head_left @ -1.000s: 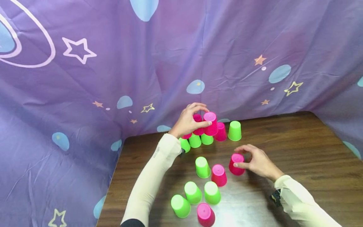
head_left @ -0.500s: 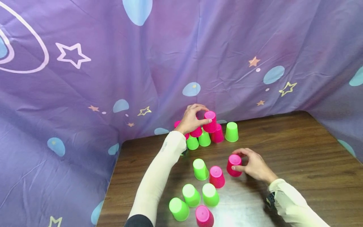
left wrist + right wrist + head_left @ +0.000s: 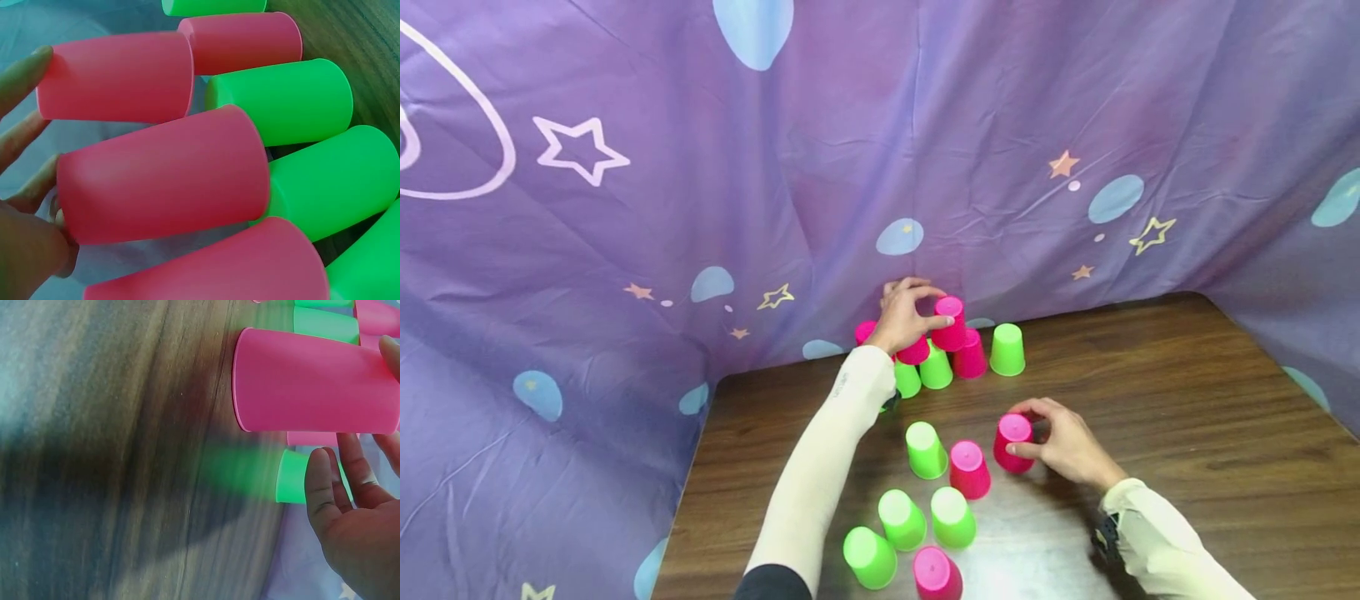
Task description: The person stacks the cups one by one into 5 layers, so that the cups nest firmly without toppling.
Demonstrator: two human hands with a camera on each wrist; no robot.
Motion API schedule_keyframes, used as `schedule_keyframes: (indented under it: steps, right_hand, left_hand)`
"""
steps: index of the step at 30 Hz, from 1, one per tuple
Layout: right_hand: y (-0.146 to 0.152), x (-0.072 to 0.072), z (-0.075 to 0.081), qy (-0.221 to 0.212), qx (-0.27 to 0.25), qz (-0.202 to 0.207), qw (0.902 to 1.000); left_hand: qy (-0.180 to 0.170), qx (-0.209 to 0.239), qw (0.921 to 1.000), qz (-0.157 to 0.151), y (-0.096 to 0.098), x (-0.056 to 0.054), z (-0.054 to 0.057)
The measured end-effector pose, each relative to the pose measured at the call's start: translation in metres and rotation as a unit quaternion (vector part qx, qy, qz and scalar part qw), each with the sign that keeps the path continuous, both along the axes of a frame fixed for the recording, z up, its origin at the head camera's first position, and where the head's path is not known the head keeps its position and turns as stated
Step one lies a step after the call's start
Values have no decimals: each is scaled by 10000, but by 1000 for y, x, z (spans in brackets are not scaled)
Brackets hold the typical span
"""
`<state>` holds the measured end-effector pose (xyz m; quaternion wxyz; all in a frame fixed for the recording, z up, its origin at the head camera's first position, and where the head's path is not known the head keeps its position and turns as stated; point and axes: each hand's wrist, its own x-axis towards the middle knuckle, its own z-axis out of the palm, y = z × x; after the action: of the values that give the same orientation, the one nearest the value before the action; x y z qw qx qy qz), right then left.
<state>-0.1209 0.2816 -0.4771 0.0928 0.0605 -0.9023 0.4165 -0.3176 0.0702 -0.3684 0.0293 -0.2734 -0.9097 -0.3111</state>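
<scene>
At the back of the wooden table (image 3: 1150, 392) stands a stack of upturned cups, with green cups (image 3: 936, 369) below and pink ones above. My left hand (image 3: 942, 305) grips the pink cup (image 3: 953, 335) on the upper row, thumb on its side and fingers over its top. In the left wrist view that hand's fingers (image 3: 25, 72) touch the base of a pink cup (image 3: 119, 76). My right hand (image 3: 1024, 427) grips another upturned pink cup (image 3: 1009, 457) standing on the table. In the right wrist view this pink cup (image 3: 312, 381) has its rim on the wood.
Several loose upturned cups stand near me, among them a green cup (image 3: 925, 450), a pink cup (image 3: 968, 468) and a front pink cup (image 3: 936, 573). A purple star-patterned cloth (image 3: 775, 167) hangs behind and along both sides. A single green cup (image 3: 1007, 348) ends the back row.
The view has shifted slightly. My right hand's fingers have drawn closer round its pink cup. My left hand stays on the upper pink cup of the stack.
</scene>
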Motion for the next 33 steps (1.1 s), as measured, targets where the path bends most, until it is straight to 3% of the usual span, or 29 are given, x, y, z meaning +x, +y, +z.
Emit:
schedule_keyframes:
  steps: [12,25,33]
  right_hand:
    - [-4,0,0,-96,-27,-15,9999]
    - [-1,2,-6,42,-141,-48,9999]
    - [1,5,-5,203,14,-216,9996]
  left_hand:
    - [-59,-482,9977,462,1,-1,-5]
    - [-259,-520,9975,390,-2,-2,-2]
    - [92,-160,9997,151,-6,5,5]
